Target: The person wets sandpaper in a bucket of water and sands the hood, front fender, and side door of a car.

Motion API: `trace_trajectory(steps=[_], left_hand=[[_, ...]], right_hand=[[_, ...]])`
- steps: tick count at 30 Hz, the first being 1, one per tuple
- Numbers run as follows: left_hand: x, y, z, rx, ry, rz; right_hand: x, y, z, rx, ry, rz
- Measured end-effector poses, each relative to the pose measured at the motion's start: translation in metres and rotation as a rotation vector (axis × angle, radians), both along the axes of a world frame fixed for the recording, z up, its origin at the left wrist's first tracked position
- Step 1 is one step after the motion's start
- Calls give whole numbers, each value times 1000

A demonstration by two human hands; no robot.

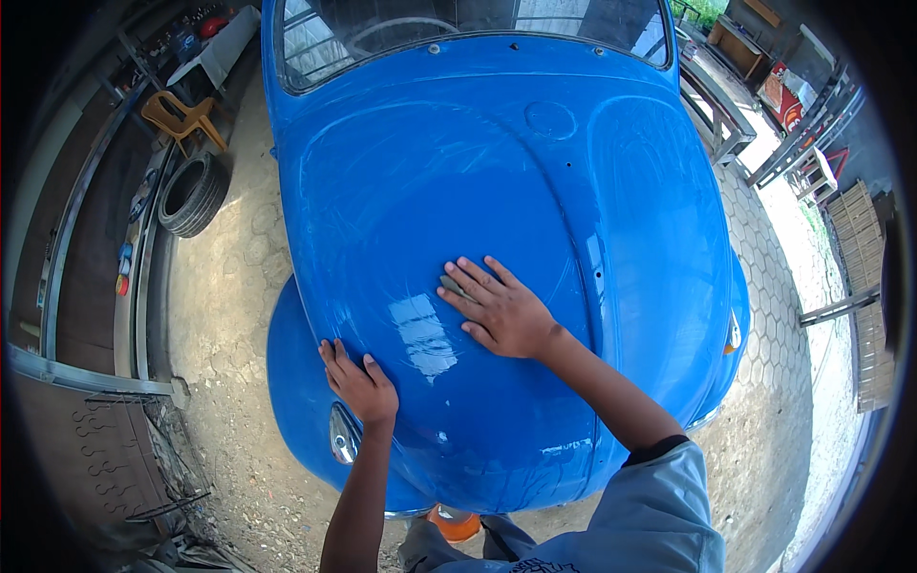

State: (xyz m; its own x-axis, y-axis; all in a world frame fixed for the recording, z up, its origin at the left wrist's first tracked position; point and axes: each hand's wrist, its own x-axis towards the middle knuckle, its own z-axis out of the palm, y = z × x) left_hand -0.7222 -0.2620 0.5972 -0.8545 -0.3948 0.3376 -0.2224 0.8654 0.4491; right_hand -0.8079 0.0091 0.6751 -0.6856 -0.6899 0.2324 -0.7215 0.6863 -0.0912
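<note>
In front of me is the rounded front lid of a blue car (411,220), its paint streaked with pale, hazy swirls around a darker, wet-looking middle. My right hand (511,313) lies on the middle of this lid, fingers slightly spread. Beneath its fingers it holds a small grey-green piece of sandpaper (457,288) against the paint; most of the piece is hidden. My left hand (363,387) rests flat with nothing in it on the lid's left side, just above a chrome-rimmed headlamp (344,435).
An orange bucket (454,523) stands on the ground by my legs, below the car's front. Off to the left are a loose tyre (194,196), a yellow-brown plastic chair (181,115) and metal framing (91,377). Metal stands (807,134) rise at the far right. The windscreen (516,19) bounds the far side.
</note>
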Motion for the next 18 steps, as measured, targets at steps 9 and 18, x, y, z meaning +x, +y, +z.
trace_trajectory(steps=[9, 18], left_hand=[[-4, 18, 0, -20, 23, -54], [1, 1, 3, -8, 15, -22]], right_hand=[[-90, 149, 30, 22, 107, -516], [-38, -16, -2, -26, -51, 297]])
